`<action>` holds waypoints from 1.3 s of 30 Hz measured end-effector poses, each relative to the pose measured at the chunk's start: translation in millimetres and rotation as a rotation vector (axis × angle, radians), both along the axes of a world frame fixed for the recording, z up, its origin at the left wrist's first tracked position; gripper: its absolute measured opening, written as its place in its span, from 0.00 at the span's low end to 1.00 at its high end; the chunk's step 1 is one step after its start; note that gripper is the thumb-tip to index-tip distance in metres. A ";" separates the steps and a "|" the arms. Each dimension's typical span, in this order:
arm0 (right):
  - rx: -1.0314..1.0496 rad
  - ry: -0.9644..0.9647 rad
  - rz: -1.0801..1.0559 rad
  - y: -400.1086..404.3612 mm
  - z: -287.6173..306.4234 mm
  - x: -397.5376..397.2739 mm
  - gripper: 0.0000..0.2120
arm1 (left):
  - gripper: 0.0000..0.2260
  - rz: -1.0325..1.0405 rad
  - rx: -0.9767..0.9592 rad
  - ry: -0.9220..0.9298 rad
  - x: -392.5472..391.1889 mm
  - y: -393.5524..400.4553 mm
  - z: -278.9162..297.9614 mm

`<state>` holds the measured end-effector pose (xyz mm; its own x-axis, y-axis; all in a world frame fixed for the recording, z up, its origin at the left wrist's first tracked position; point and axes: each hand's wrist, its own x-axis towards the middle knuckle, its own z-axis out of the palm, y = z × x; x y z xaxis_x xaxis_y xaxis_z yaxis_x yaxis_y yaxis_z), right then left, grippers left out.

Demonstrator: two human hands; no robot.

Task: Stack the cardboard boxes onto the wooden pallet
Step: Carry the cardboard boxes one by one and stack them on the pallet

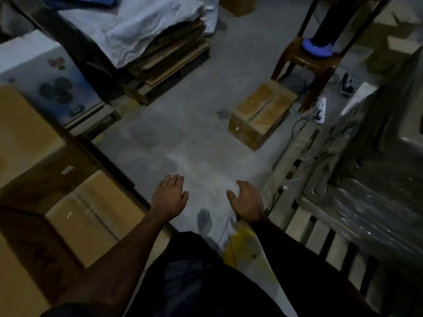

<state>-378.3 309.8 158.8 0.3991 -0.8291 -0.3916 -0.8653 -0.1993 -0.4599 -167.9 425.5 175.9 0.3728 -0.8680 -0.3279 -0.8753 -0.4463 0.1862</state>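
Observation:
A taped cardboard box (263,113) lies alone on the grey floor ahead, to the right of centre. Stacked cardboard boxes (91,216) fill the left side. A wooden pallet (320,234) runs along the right, with plastic-wrapped goods on it. My left hand (170,194) and my right hand (248,200) hover side by side over the bare floor, palms down, fingers relaxed, holding nothing. Both are well short of the lone box.
A brown plastic chair (318,62) with a fan base on it stands behind the lone box. A power strip (320,109) and cables lie by the pallet. Flattened cardboard under a white sheet (164,58) sits on another pallet at the back left.

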 end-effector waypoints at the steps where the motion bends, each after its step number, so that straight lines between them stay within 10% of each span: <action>1: -0.001 0.003 -0.022 -20.8 0.0 7.5 0.30 | 0.25 -0.006 -0.008 0.010 7.5 -23.8 -1.8; 21: 0.054 0.058 -0.515 -400.5 4.6 211.8 0.26 | 0.24 -0.391 0.014 0.107 237.2 -516.4 -4.0; 39: 0.107 -0.057 -0.966 -739.4 -10.5 276.8 0.26 | 0.20 -0.789 0.003 0.148 261.4 -952.3 6.8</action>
